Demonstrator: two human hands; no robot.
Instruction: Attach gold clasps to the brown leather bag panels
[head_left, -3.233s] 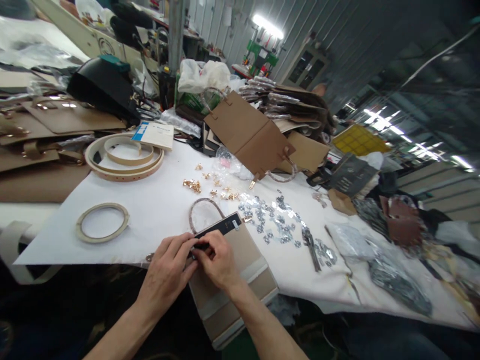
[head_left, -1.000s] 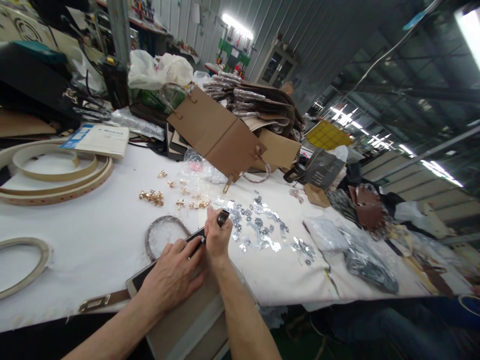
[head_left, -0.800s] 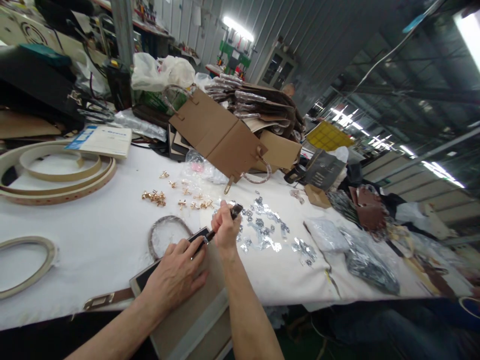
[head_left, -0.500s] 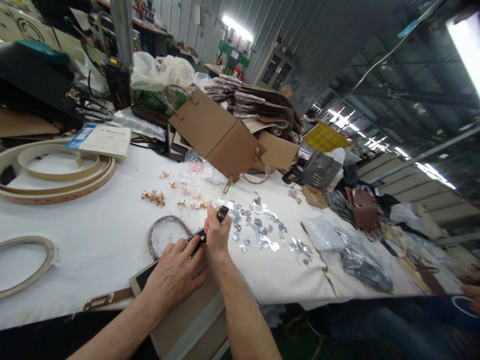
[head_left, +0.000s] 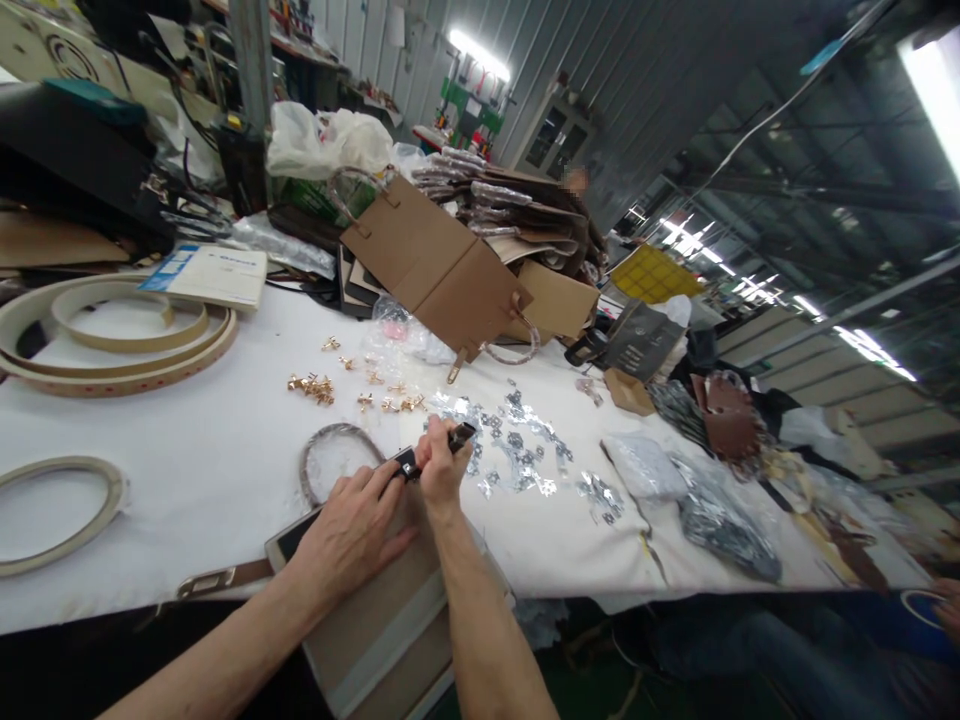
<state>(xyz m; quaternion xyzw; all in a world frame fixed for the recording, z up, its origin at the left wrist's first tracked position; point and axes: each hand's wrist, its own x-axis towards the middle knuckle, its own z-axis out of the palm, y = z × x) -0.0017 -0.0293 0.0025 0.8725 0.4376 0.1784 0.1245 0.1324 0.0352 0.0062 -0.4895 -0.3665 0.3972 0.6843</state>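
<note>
Bearing a pale stripe, tan panel [head_left: 382,605] meets right hand's [head_left: 439,472] tool [head_left: 459,436].

Bare left hand [head_left: 352,530], bare right hand [head_left: 439,470]; forearms [head_left: 225,650] bare.

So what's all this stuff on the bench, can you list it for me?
table cover: one, white, over the bench
gold fittings: many, gold, mid-table
silver fittings: many, silver, right of the gold ones
folded panel: one, brown, propped at the back
hoops: several nested, beige, far left
tape ring: one, beige, near left
booklet: one, white and blue, behind the hoops
beige panel: one, beige, near edge, under the hands
black tool: one, black, in the right hand
left hand: one, flat on the beige panel
right hand: one, gripping the black tool
</note>
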